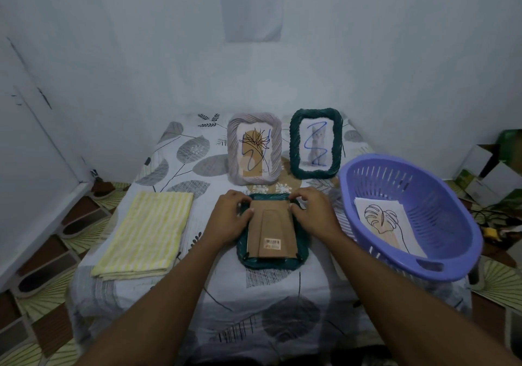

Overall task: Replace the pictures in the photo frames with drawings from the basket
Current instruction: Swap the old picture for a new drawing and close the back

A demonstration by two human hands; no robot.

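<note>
A dark green woven photo frame [271, 264] lies face down at the table's middle, its brown cardboard back [272, 231] up. My left hand [230, 215] and my right hand [312, 213] rest on its far corners, fingers curled at the upper edge of the back, thumbs pressing the cardboard. Behind it stand a grey frame [254, 148] with a plant picture and a green frame [315, 143] with a cat picture, both scribbled in blue. The purple basket [440, 255] at right holds leaf drawings [384, 218].
A folded yellow striped cloth [147, 232] lies at the left of the leaf-patterned tablecloth [180, 150]. The wall stands close behind the frames. Cardboard boxes [488, 167] sit on the floor at far right.
</note>
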